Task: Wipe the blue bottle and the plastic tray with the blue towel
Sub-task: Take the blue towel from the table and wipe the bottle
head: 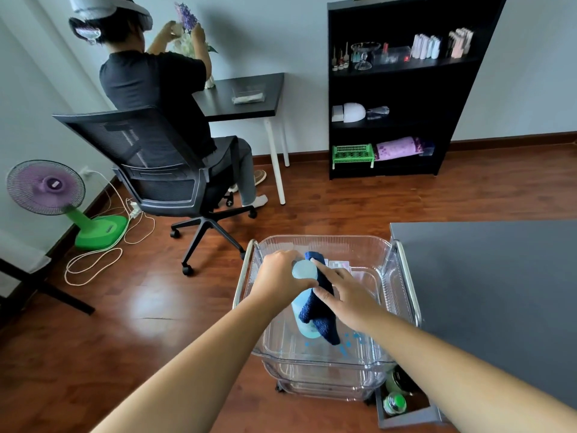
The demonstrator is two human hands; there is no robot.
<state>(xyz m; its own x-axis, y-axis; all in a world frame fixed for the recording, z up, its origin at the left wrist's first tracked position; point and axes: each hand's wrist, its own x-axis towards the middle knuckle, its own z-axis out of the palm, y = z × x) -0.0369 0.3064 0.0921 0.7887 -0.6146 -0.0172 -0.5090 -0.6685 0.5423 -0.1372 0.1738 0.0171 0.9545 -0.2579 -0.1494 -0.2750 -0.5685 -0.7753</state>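
Where towel [323, 320] drapes, bottle [304, 270] (right side) hides.

The premises were a domestic room serving as a workroom: laminate wood floor [343, 198], black bookshelf [406, 132] far right, small desk [249, 109], mesh office chair [150, 145] and pedestal fan [46, 185] far left.

The bottle [302, 310] stands in the tray [315, 354], towel [318, 310] against its right.

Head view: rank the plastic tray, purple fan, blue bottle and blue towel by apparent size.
1. plastic tray
2. purple fan, though farther away
3. blue towel and blue bottle: alike, the towel covering part of the bottle, so unranked
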